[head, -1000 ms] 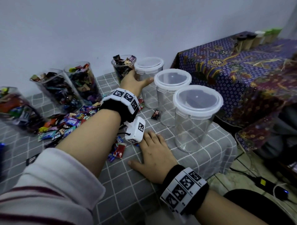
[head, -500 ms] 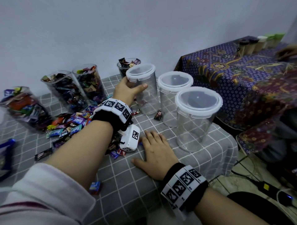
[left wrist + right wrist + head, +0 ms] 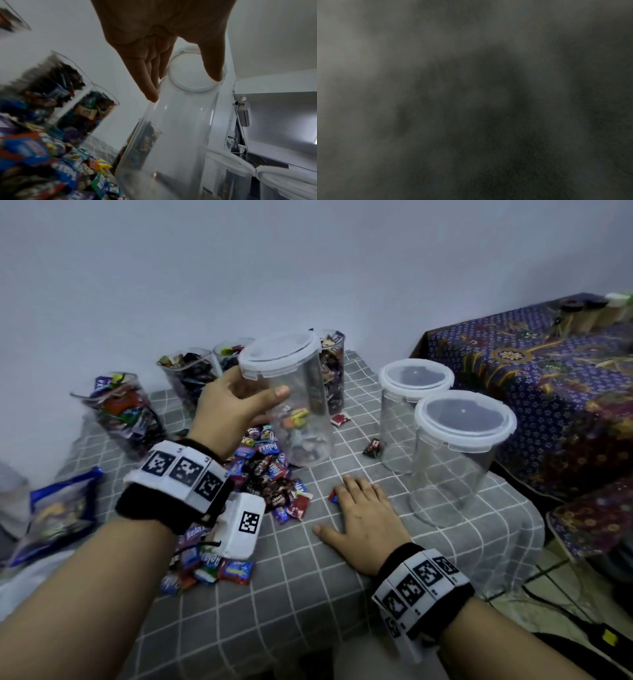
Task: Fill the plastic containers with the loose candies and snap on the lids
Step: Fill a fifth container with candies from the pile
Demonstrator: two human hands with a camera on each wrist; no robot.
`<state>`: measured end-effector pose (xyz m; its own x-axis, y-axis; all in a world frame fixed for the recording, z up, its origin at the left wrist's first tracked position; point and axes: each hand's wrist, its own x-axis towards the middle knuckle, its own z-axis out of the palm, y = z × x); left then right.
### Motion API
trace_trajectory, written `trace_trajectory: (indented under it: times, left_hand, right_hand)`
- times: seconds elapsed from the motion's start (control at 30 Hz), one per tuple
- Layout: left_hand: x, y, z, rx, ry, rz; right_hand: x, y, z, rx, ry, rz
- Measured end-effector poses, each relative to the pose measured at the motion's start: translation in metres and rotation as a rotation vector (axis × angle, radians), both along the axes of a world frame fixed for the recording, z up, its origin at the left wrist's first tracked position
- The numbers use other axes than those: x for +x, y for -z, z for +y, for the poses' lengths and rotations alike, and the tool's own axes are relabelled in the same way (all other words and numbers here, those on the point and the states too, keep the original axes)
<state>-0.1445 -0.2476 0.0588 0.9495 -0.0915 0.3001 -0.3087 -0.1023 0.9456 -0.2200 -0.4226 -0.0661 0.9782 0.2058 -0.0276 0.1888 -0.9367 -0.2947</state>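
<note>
Head view: the left hand (image 3: 233,402) grips an empty clear container (image 3: 294,402) just under its white lid (image 3: 279,350), thumb across the near wall and the other fingers (image 3: 150,86) round the far side. The container is tilted, its top leaning toward the person's left, and its base sits over the pile of loose candies (image 3: 270,474) on the grey checked tabletop (image 3: 308,594); whether the base touches the pile or hangs just above it cannot be told. The right hand (image 3: 363,525) lies flat on the tabletop, fingers straight and together, holding nothing, with a single red candy (image 3: 333,495) at its fingertips. Two more empty lidded containers (image 3: 455,453) stand upright to the right of the hand, close together. Behind the pile, four open containers filled with candies (image 3: 126,409) stand along the wall. A blue candy bag (image 3: 58,511) lies at the left edge. Left wrist view shows the held container from below, lid on. Right wrist view is dark and shows nothing.
</note>
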Motion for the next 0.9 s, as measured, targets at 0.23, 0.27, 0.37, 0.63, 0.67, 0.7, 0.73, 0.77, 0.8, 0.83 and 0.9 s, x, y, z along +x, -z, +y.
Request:
trace_trajectory:
  times: [0.23,0.27,0.37,0.63,0.67,0.7,0.73,0.77,0.8,0.83,0.9]
  left_hand:
    - [-0.048,0.009,0.056,0.042,-0.021,0.055]
    - [-0.053,0.011,0.061,0.045,-0.022,0.067]
    - [-0.062,0.019,0.072,0.04,-0.028,0.1]
    - [-0.072,0.039,0.08,0.011,-0.037,0.124]
    - [-0.072,0.041,0.08,0.018,-0.037,0.115]
    - [-0.073,0.044,0.08,0.023,-0.04,0.112]
    - [-0.073,0.046,0.08,0.023,-0.044,0.112]
    - [-0.074,0.047,0.081,0.021,-0.046,0.112]
    - [-0.076,0.049,0.081,0.023,-0.044,0.105]
    - [-0.078,0.05,0.082,0.031,-0.036,0.096]
    - [-0.08,0.052,0.083,0.044,-0.023,0.084]
  right_hand:
    - [0.003,0.005,0.002,-0.062,0.004,-0.009]
    - [0.003,0.006,0.002,-0.067,0.003,-0.01]
    - [0.003,0.007,0.002,-0.084,0.003,-0.009]
    - [0.001,0.005,0.003,-0.104,0.017,0.0]
    - [0.001,0.005,0.004,-0.104,0.019,-0.005]
    - [0.001,0.005,0.004,-0.103,0.02,-0.011]
    - [0.001,0.005,0.004,-0.094,0.018,-0.016]
    - [0.0,0.004,0.004,-0.082,0.017,-0.023]
    - [-0.001,0.004,0.005,-0.072,0.015,-0.03]
    - [-0.001,0.005,0.005,-0.062,0.017,-0.039]
    - [-0.002,0.004,0.004,-0.038,0.021,-0.063]
